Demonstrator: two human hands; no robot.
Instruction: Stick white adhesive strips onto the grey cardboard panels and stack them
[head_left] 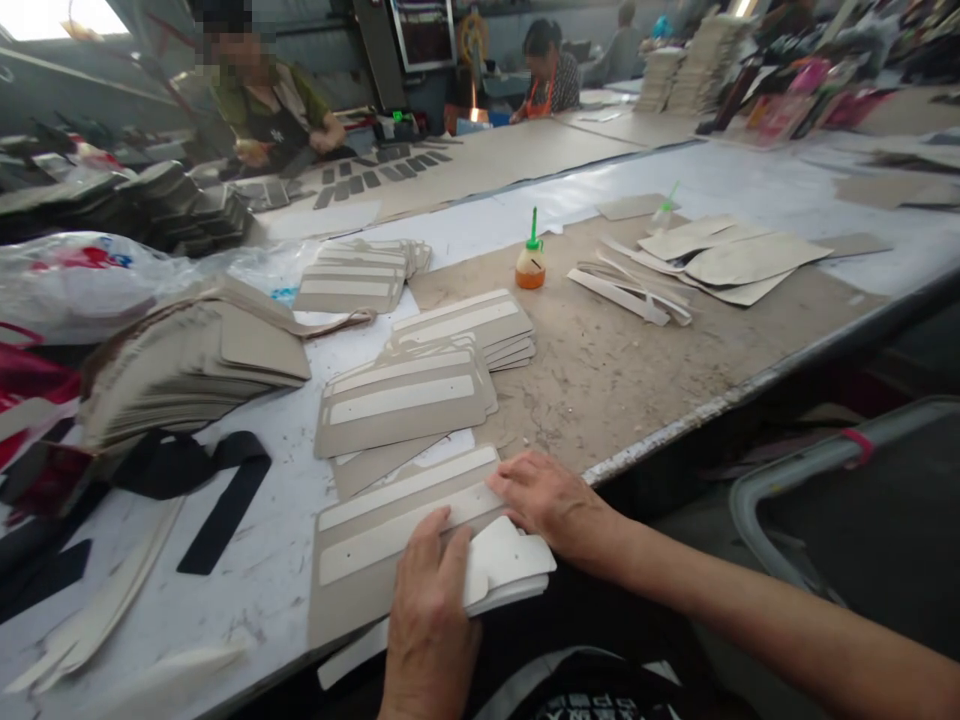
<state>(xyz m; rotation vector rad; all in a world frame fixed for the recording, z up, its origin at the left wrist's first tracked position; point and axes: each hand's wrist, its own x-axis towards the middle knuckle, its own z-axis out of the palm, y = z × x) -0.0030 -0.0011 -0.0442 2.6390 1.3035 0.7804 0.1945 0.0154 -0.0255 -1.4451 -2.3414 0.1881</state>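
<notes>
In front of me lies a beige-grey flat panel (349,605) with rounded corners, bearing two pale strips. The strip nearer me (360,555) has a small dark dot near its left end. My left hand (433,610) rests over this strip with its fingertips on it, closed around a bunch of white strips (514,560) whose ends stick out on both sides. My right hand (551,505) has its fingers bent together at the right end of the nearer strip, pressing there. Behind the panel are similar panels with strips (405,395), overlapping in piles.
A small bottle with a green nozzle and orange liquid (530,268) stands beyond. Loose strips (619,295) and pale cut pieces (739,255) lie rightward. At left are a panel stack (195,360) and black ribbon (225,490). Two co-workers sit across the table.
</notes>
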